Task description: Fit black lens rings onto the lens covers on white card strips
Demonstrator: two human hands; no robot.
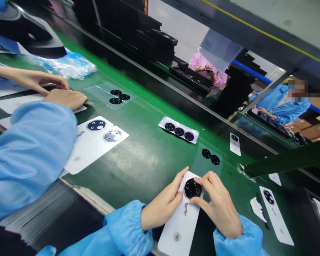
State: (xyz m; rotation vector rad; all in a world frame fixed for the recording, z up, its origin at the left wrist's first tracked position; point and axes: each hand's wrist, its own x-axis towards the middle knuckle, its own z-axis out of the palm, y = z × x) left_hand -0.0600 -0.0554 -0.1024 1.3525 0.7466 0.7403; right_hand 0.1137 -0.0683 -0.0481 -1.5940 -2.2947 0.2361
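Note:
A white phone back panel (179, 227) is tilted up in front of me at the table's edge. My left hand (164, 202) grips its left side, fingers behind and thumb on the face. A black camera lens cover (192, 188) sits over the round camera area near the panel's top. My right hand (220, 201) pinches this cover at its edge with thumb and forefinger. Just beyond the panel, two black lens covers (210, 156) lie on a clear film sheet (198, 161). Farther off is a pale strip (164, 122) with three black lens covers.
At left, a co-worker's hands (65, 99) rest over white panels (82, 153). Three lens covers (115, 101) lie on film beyond them. To my right are a finished-looking panel (277, 217), a crumpled white scrap (257, 209) and a green beam (285, 160). People work across the line.

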